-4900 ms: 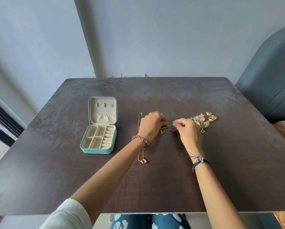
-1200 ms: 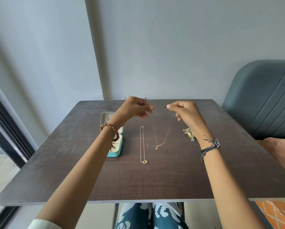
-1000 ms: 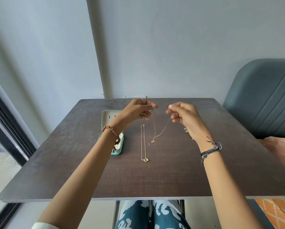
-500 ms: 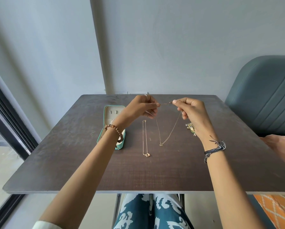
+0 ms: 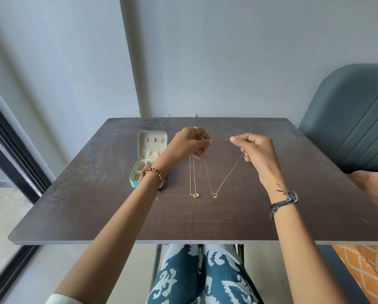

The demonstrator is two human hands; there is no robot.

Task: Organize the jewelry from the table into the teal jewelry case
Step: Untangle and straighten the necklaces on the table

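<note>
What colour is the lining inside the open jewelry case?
Cream, inside the teal jewelry case, clearest in the head view.

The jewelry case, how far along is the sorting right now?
Done: nothing visibly stored; the compartments of the open teal case that show look bare. In hand: the left hand and right hand pinch the ends of a gold necklace, its pendant hanging low. Left: that necklace and a second necklace lying on the table.

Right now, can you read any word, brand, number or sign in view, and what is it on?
None: no readable text in the head view.
Teal jewelry case: open, no lettering visible on lid or rim.
Necklace held between the hands: no tag seen.
</note>
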